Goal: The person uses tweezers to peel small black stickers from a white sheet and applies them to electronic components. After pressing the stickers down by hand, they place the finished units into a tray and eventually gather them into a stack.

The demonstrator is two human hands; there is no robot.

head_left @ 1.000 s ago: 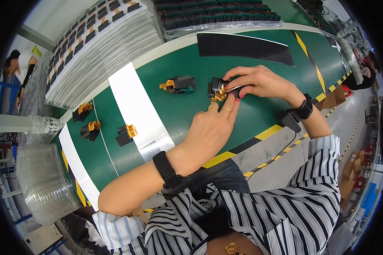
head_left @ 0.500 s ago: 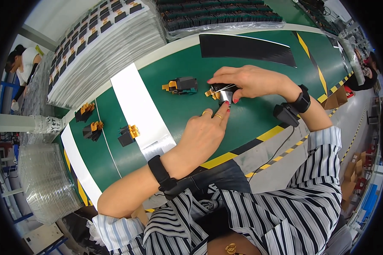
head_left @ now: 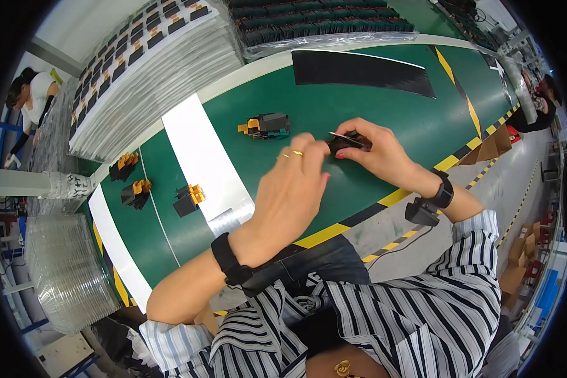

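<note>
A: What occupies the centre?
B: A small dark piece (head_left: 340, 145), pinched between the thumb and fingers of my right hand (head_left: 385, 152), over the green desk (head_left: 422, 126). Something thin and pale (head_left: 348, 138) crosses it, too small to name.
A: And my left hand (head_left: 286, 195)?
B: Just beside that piece, its fingers close together and blurred; I cannot tell whether they grip.
A: The surroundings?
B: Just beyond my left fingers, a black-and-orange bundle (head_left: 271, 125); left of that hand, a white strip (head_left: 198, 148) and three similar bundles (head_left: 186, 203). Beyond my right hand, a black sheet (head_left: 359, 70).
</note>
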